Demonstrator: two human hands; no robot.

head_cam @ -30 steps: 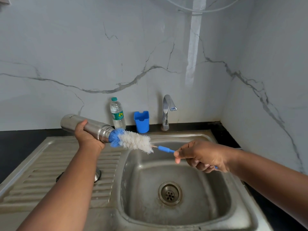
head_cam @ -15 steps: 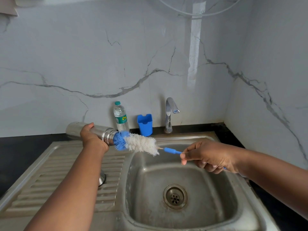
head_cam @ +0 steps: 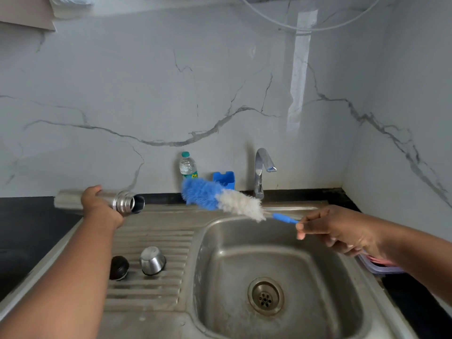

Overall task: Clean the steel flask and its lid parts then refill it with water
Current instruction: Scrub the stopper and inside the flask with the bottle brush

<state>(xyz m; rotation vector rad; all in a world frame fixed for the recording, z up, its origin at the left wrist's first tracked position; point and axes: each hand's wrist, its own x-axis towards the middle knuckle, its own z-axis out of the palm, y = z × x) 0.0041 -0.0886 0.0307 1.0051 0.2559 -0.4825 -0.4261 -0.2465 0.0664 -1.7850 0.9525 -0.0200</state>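
Above the drainboard (head_cam: 151, 231) with two lid parts, left-hand fingers (head_cam: 91, 192) clasp one flask (head_cam: 119, 203), right-hand fingers (head_cam: 309, 222) pinch one brush (head_cam: 220, 198).

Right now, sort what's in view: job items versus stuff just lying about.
Job: steel flask in left hand; bottle brush in right hand; steel cap; black stopper; tap; sink.

Lying about: water bottle; blue holder; plastic lids.

A plastic water bottle (head_cam: 187, 165) stands beside a blue holder (head_cam: 224, 179) (both against the marble wall (head_cam: 146, 81)).
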